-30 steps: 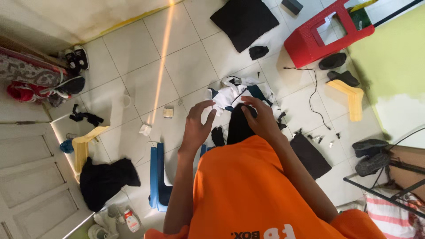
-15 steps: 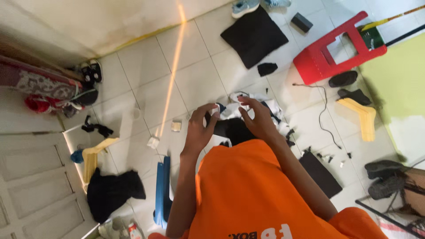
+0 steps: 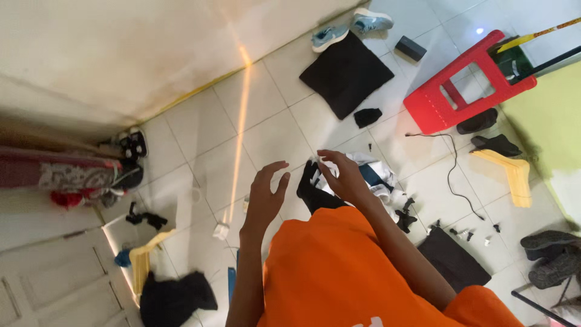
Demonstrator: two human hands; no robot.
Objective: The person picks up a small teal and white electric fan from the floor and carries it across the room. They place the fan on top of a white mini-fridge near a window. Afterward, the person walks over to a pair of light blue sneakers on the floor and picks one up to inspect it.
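Right hand pinches the white-and-navy garment above the tiled floor; left hand, released at its 9 o'clock, should grip the opposite edge, judged best for control.

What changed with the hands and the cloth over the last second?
The left hand let go of the white cloth and now hangs open beside it. The right hand still pinches the cloth. The red stool and black mat lie as before.
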